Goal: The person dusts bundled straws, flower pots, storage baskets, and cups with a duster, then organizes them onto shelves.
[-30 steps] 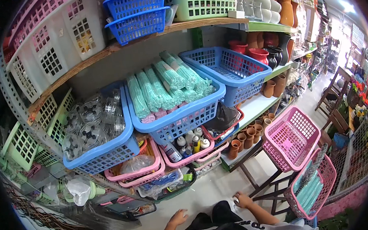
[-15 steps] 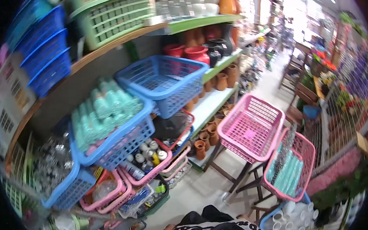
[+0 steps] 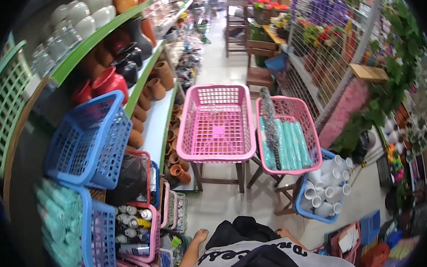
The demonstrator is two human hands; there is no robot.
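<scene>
My left hand (image 3: 200, 235) hangs low beside my body, its fingers too small and foreshortened to read. On the other side, my right hand (image 3: 282, 233) shows only in part beyond the shirt. I see nothing held in either hand. In front of me, apart from both hands, a pink plastic basket (image 3: 246, 126) with nothing in it rests on a dark wooden stool (image 3: 220, 180). Beside it on the right, a second pink basket (image 3: 313, 127) holds several teal wrapped bundles (image 3: 292, 146) and a grey fluffy duster (image 3: 270, 120).
A blue crate (image 3: 301, 201) of white vases stands low on the right. At left are an upper blue basket (image 3: 107, 135), another blue basket (image 3: 86, 229) with teal bundles, and a pink basket (image 3: 153, 235) of bottles. Shelves (image 3: 150, 132) hold clay pots. Wire mesh (image 3: 313, 78) borders the aisle.
My view has swung right and downward, so the pink baskets now sit near the middle and the left shelves have shifted left. My forearms show more. The baskets appear unmoved.
</scene>
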